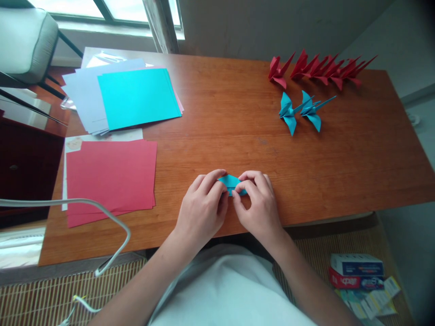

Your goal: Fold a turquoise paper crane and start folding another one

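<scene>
A small piece of folded blue paper [230,181] lies between my hands near the table's front edge. My left hand [205,199] grips its left end with bent fingers, the thumb and index finger close to the lower edge. On the other end, my right hand [256,194] pinches the paper with thumb and index finger, its other fingers curled over the top right corner. Fingertips hide both ends of the paper. Two finished blue paper cranes [288,113] stand farther back on the right, in front of a row of red paper cranes [306,68].
At the left of the wooden table [217,122] lie blue sheets [139,99] on top of pale sheets [84,99], and red sheets [112,176] nearer me. A white cable [112,215] loops over the front left edge. Boxes [356,271] sit below at the right.
</scene>
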Available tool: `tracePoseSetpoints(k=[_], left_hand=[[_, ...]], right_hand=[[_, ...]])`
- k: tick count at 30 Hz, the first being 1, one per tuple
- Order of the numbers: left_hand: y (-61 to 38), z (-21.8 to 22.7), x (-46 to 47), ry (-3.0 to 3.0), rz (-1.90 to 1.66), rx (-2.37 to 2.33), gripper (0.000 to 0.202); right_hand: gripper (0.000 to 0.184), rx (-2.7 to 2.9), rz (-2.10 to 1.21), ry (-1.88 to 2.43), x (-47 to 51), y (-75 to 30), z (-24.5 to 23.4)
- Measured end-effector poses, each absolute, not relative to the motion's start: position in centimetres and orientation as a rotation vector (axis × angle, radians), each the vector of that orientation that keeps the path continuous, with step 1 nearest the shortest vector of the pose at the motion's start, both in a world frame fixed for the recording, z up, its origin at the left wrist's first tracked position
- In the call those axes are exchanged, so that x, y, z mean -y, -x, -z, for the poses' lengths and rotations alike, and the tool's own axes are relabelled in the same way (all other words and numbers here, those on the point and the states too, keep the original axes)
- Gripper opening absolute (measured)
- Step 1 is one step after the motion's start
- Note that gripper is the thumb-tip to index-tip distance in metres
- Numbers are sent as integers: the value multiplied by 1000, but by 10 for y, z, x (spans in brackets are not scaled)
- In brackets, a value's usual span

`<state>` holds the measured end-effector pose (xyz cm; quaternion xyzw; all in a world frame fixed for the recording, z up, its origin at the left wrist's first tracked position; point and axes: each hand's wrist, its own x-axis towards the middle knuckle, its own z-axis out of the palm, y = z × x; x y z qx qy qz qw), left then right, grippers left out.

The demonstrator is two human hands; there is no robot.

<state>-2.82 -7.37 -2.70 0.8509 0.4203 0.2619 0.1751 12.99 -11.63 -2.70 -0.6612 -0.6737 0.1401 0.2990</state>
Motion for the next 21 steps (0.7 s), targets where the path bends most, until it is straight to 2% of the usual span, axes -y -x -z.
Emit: tracePoseSetpoints(k=[16,21], left_hand=[[23,25,76,-2527,-683,-1206,10],[19,24,78,-2592,-640,-1230,11]], right_hand=[[7,1803,-349,1757,119,-128,28],[16,1811,-334,1738,119,-129,30]])
